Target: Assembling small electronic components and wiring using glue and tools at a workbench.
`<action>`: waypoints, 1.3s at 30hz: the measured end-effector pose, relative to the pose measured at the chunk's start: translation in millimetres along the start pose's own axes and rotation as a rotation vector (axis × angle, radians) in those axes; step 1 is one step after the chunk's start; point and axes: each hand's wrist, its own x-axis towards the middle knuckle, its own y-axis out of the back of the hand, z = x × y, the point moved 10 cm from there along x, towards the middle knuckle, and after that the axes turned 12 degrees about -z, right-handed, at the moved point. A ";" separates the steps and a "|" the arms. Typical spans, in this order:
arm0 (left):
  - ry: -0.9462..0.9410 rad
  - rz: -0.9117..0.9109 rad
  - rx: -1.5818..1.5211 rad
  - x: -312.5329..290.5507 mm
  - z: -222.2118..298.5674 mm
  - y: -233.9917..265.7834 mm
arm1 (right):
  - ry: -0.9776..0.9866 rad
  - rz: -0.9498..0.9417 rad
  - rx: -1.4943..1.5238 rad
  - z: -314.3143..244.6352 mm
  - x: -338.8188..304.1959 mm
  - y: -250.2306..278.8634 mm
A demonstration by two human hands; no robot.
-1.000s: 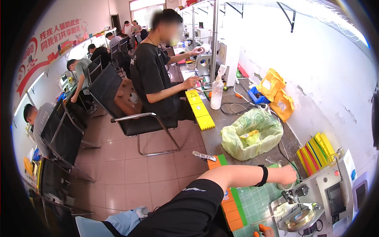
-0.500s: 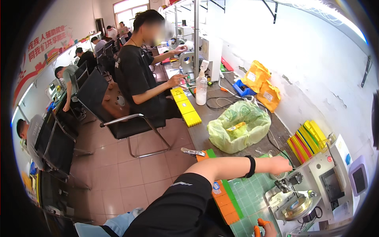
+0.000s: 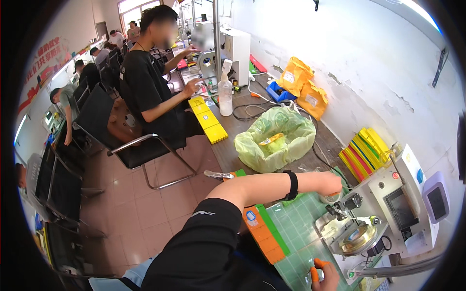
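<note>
My left arm, with a black band at the wrist, stretches across the green cutting mat [image 3: 298, 228]. My left hand [image 3: 326, 184] is bent down over a small round tub [image 3: 332, 198] beside the machine. Its fingertips are hidden. At the lower edge, my right hand [image 3: 324, 277] wears orange finger cots on two fingers, drawn close together. A small clear, shiny thing [image 3: 308, 269] shows at those fingertips, too faint to name. Right of both hands stands a bench machine [image 3: 388, 194] with a round metal disc [image 3: 358, 240] on its front.
A basket lined with a light green bag [image 3: 276, 155] stands beyond my left arm. Orange strips [image 3: 264, 237] line the mat's near left edge. Yellow folders [image 3: 366, 153] lean by the wall. A co-worker [image 3: 150, 82] sits at the far left, near a pump bottle [image 3: 225, 94].
The whole view has shifted, so the bench sits further up and left. My left hand stays over the tub. More of my right hand shows, with the clear thing at its fingertips.
</note>
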 end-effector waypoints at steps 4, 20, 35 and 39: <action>-0.010 0.040 0.081 -1.9 10.8 -2.0 | -0.016 -0.003 0.031 -3.0 3.7 -2.5; -0.068 0.241 0.288 -7.5 32.6 13.7 | -0.009 0.001 -0.023 -13.2 -5.6 2.9; -0.199 0.267 0.204 -31.6 43.9 37.2 | -0.004 -0.014 -0.064 -12.7 -2.4 2.3; -0.166 0.282 -0.266 -38.4 9.2 61.4 | 0.023 0.057 -0.088 -14.1 0.8 8.4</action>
